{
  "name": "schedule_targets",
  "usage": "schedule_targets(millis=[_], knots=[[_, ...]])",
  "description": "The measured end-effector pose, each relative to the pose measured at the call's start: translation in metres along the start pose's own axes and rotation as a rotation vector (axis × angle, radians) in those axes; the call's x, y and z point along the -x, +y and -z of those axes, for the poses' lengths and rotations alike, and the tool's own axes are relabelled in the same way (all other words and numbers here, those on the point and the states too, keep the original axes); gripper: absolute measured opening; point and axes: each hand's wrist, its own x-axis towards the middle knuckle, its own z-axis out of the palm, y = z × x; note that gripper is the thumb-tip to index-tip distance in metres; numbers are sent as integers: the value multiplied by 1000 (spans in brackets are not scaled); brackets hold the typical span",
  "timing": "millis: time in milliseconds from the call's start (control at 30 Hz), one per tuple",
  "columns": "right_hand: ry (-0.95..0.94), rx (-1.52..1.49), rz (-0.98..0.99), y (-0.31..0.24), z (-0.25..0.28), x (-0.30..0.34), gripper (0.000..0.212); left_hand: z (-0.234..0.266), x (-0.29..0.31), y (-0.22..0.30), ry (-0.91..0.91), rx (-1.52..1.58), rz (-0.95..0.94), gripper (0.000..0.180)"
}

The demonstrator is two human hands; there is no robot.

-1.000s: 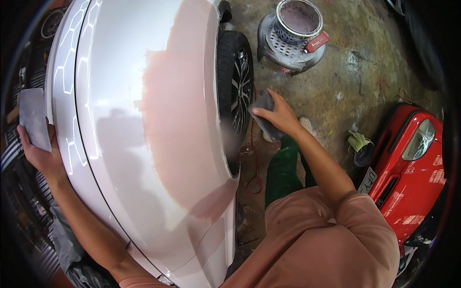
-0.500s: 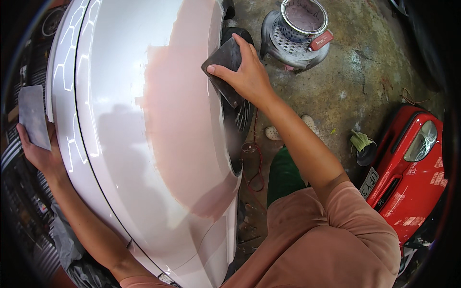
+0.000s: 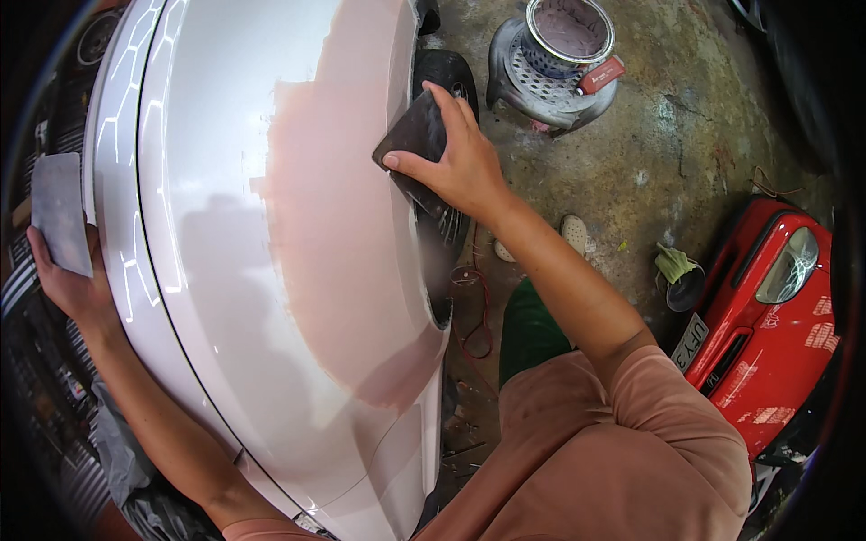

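Observation:
My right hand is closed round a dark, flat rectangular spreader, thumb on the near face and fingers along the far edge. The spreader's corner lies at the wheel-arch edge of a white car fender; I cannot tell if it touches. A broad, smooth coat of pink filler covers the fender beside it. Over the car's far left side, my left hand grips a thin grey rectangular plate, held upright. Part of that hand's grip is hidden behind the plate.
On the right, a grey stool bears an open tin of pinkish-grey paste and a red tube. A black tyre sits below the fender. A red bumper, a dark bucket with green cloth and a red cord are on the floor.
My right hand has slid slightly nearer and to the left along the fender's edge with the spreader. My left hand and its plate have barely shifted.

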Motion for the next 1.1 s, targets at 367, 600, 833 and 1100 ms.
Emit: schedule_targets(millis=[367, 600, 833, 1100], knots=[[-178, -122, 18, -5, 3, 41, 101, 2, 0, -10, 3, 276, 185, 43], [-367, -406, -344, 89, 67, 90, 57, 2, -4, -1, -48, 544, 329, 39], [-1073, 1069, -467, 283, 185, 285, 29, -36, -36, 68, 420, 1009, 817, 45], [-1129, 712, -493, 90, 218, 287, 25, -21, -26, 65, 271, 1170, 794, 47]])
